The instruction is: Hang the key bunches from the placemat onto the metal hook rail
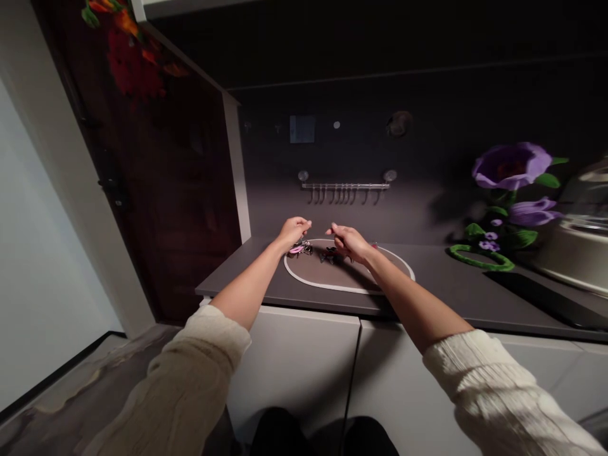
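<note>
My left hand (293, 232) is closed in a pinch just above the left part of an oval mat (323, 277) with a white rim. Under it lies a small bunch of pink and metallic pieces (300, 249), which look like keys with a pink tag. My right hand (350, 240) is also closed, thumb and forefinger together, over the mat's middle. Beside and below its fingers is a dark cluster of small pieces (329, 254), perhaps keys too. What either pinch holds, if anything, is too small to make out. The fingertips point towards each other, a short gap apart.
A clear rail (346, 186) with several hooks hangs on the dark back wall. Purple artificial flowers (513, 166) and a domed appliance (582, 234) stand to the right, near a flat black object (546, 297). An overhead cabinet (361, 38) juts out above the counter (441, 291).
</note>
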Demonstrator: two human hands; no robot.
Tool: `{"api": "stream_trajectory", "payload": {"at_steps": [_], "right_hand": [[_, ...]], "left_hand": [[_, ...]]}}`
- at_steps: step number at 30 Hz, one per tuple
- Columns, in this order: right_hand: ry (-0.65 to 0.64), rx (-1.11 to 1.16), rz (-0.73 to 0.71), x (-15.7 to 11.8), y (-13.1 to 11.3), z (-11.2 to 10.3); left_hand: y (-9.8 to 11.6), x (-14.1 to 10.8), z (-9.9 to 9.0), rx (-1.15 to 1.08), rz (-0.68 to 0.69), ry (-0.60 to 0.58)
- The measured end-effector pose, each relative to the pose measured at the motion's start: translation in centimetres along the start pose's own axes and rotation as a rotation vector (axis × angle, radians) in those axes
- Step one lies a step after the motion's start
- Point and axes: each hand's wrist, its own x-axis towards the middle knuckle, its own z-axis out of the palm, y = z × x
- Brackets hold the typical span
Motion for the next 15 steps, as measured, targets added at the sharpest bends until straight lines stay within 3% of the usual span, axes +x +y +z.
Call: {"api": "stream_trajectory", "payload": {"at_steps": [5, 9, 15], "right_hand": [[0.194, -0.089, -0.045, 2.8, 0.6, 1.1], [0.307, -0.287, -0.097, 4.4, 2.2, 1.3], [0.316, -0.778, -0.228, 4.6, 4.1, 1.0]], "left_hand": [[-1.6, 2.0, -0.9, 0.259, 0.078, 0.104], [-3.9, 2.6, -1.1, 0.388, 0.089, 0.132], [-6.5, 2.6, -0.9, 0.615, 0.091, 0.02]]}}
